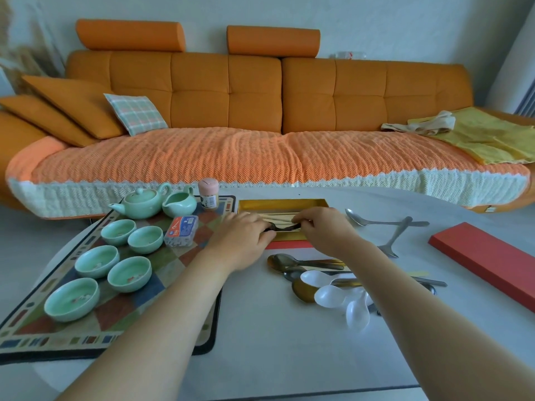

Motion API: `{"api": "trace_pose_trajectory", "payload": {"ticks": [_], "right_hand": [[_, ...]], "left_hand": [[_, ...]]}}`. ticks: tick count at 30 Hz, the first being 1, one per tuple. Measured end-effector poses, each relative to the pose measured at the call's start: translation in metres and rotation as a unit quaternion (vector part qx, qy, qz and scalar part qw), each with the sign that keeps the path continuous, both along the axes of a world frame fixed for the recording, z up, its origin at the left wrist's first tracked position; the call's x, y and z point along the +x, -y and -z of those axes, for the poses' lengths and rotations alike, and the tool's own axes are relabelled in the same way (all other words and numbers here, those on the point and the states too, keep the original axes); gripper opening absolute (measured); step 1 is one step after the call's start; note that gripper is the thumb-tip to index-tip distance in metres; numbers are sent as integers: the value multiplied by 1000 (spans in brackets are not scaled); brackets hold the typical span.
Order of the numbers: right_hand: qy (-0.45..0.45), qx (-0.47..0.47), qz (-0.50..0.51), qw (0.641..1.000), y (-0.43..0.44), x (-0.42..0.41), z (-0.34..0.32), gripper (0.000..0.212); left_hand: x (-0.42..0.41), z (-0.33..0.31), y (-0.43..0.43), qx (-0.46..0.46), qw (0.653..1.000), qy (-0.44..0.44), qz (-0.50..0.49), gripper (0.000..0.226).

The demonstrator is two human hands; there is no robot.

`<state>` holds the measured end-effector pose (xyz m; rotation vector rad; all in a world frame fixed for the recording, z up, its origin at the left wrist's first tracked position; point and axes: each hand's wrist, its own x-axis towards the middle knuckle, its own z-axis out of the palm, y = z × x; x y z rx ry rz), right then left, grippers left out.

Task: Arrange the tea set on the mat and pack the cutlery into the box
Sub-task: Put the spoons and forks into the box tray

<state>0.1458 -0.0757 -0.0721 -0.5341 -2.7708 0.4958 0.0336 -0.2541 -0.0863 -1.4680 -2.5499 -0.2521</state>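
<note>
On the patterned mat (162,267) stand a pale green teapot (142,203), a matching pitcher (179,204) and several green cups (129,274). A gold-lined box (282,205) lies open beyond the mat's right edge. Over its near edge my left hand (240,235) and my right hand (324,227) both pinch a dark spoon (285,226), one at each end. Pale sticks lie inside the box. A heap of metal and white plastic spoons (327,287) lies on the table to the right, with two more metal pieces (388,224) further back.
A red box lid (486,259) lies at the right of the table. A small blue-and-white pack (181,230) and a pink-capped jar (208,196) sit on the mat. An orange sofa (260,125) runs behind the table.
</note>
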Motion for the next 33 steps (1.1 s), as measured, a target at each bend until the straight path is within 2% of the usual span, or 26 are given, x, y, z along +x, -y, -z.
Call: {"api": "trace_pose_trajectory", "payload": {"ticks": [8, 11, 15, 17, 19, 23, 26, 29, 33], "right_hand": [[39, 10, -58, 997, 5, 16, 0, 38], [-22, 39, -72, 996, 3, 20, -1, 34], [-111, 59, -85, 988, 6, 28, -8, 25], [-82, 54, -97, 990, 12, 36, -16, 23], [-6, 62, -103, 993, 16, 43, -21, 24], [111, 82, -89, 987, 15, 51, -13, 20], [121, 69, -65, 988, 14, 53, -8, 21], [106, 59, -65, 991, 14, 54, -6, 19], [103, 47, -69, 991, 14, 53, -6, 19]], "left_hand": [[3, -3, 4, -1, 1000, 4, 1, 46], [7, -2, 9, 12, 1000, 9, 1, 47], [14, -10, 13, 94, 995, -27, 37, 39], [21, -15, 13, 140, 988, -28, 61, 26], [30, -19, 12, 156, 985, -2, 74, 17], [45, -12, 7, 96, 989, 67, 88, 20], [49, -5, 4, 39, 992, 88, 83, 28], [50, -1, 2, 22, 992, 99, 73, 36], [50, -1, 0, 26, 992, 102, 69, 30]]}}
